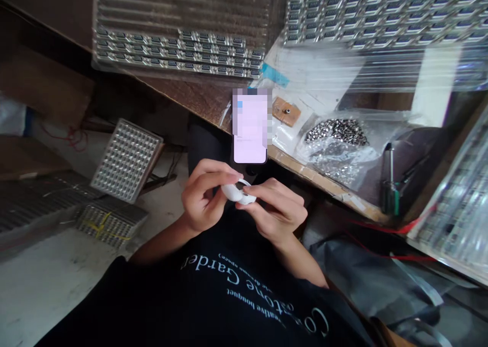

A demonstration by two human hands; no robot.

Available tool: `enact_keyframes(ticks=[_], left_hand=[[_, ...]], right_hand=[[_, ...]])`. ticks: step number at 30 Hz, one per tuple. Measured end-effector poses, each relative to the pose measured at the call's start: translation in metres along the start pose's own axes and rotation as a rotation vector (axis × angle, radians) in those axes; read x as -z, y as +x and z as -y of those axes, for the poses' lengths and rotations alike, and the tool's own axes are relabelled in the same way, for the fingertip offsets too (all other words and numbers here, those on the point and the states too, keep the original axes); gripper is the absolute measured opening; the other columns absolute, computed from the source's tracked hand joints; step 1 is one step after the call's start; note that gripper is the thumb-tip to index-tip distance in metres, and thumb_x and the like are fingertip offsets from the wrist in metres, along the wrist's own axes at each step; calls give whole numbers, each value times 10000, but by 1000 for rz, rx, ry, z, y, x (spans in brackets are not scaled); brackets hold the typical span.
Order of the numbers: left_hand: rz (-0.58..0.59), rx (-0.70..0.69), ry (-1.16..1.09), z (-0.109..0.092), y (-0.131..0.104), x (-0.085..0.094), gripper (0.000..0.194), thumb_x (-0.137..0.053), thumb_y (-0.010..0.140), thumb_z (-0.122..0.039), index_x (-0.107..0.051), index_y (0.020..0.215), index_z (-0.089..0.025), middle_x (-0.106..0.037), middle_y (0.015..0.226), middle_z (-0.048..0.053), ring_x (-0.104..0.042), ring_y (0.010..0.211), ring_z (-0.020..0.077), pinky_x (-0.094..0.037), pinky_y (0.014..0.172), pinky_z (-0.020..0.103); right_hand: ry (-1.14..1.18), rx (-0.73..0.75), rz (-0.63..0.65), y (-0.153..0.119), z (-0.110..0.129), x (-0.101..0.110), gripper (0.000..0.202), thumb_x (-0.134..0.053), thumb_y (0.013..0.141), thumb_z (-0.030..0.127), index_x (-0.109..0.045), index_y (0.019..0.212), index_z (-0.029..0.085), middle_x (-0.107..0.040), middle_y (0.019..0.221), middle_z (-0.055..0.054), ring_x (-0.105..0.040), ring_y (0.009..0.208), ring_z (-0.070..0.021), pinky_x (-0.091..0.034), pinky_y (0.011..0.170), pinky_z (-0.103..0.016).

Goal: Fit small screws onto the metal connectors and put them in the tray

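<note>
My left hand (206, 193) and my right hand (277, 207) meet in front of my chest, fingertips closed on a small white rounded object (231, 191) that looks like an earbud case. Its left part is smooth and bulging; a thin curved rim shows at the top, and another white part sits between my right thumb and fingers. Fingertips hide some of it, so its exact kind is unclear. Just beyond the hands a phone (249, 128) with a lit, partly blurred screen lies at the table's edge.
Trays of metal connectors (183, 52) lie on the brown table (190, 100), with a further connector tray (381, 17) at upper right. A plastic bag of small metal parts (337, 133) and a dark pen (388, 174) are to the right. Connector stacks (127, 159) stand lower left.
</note>
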State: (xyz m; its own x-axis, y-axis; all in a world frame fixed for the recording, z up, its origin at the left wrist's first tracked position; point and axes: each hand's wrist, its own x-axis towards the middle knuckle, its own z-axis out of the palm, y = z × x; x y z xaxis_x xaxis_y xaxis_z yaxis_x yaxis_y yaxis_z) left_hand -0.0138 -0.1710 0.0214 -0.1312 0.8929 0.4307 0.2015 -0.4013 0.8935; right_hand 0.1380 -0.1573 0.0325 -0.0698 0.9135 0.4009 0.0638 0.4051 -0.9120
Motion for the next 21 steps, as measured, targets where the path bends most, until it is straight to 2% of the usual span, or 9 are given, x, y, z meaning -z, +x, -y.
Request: enact_keyframes(ticks=[4, 7, 12, 16, 18, 21], left_hand=[[26, 20, 9, 0, 4, 1, 200, -675, 979, -223, -710, 1175, -242, -708, 987, 41, -694, 880, 160, -603, 744, 275], [61, 48, -3, -1, 7, 2, 206, -668, 989, -270, -721, 1184, -230, -725, 1003, 54, -692, 885, 163, -584, 760, 274], [85, 176, -47, -1, 6, 4, 262, -634, 1011, -317, -723, 1242, -230, -709, 978, 44, -665, 790, 134, -544, 695, 247], [100, 243, -126, 0, 5, 4, 299, -651, 999, -309, -711, 1283, -240, -682, 972, 36, -660, 812, 132, -554, 720, 243], [71, 242, -130, 0, 8, 2, 315, -638, 1005, -338, -706, 1295, -237, -673, 1031, 54, -664, 884, 152, -564, 758, 264], [-48, 201, -104, -6, 16, 2, 300, -560, 1040, -362, -717, 1268, -243, -665, 1081, 70, -651, 967, 176, -561, 804, 304]], right_hand=[[140, -228, -9, 1, 0, -1, 163, -876, 815, 249, -836, 972, 273, -730, 688, 15, -610, 552, -120, -500, 528, -253], [317, -421, 5, 1, -4, -1, 143, -900, 784, 294, -844, 915, 286, -723, 690, 20, -585, 562, -109, -472, 537, -241], [551, -696, -8, -6, -13, -4, 151, -914, 756, 356, -846, 873, 290, -734, 714, 22, -460, 481, -65, -383, 487, -225], [642, -870, -38, -8, -14, -8, 262, -931, 691, 455, -825, 810, 247, -624, 566, 45, -364, 434, -55, -280, 439, -219], [670, -931, -58, -7, -13, -10, 321, -939, 649, 487, -802, 771, 225, -559, 518, 59, -332, 423, -52, -249, 435, -222], [704, -964, -95, -5, -13, -13, 338, -940, 631, 481, -763, 730, 210, -478, 481, 80, -303, 414, -46, -227, 443, -227]])
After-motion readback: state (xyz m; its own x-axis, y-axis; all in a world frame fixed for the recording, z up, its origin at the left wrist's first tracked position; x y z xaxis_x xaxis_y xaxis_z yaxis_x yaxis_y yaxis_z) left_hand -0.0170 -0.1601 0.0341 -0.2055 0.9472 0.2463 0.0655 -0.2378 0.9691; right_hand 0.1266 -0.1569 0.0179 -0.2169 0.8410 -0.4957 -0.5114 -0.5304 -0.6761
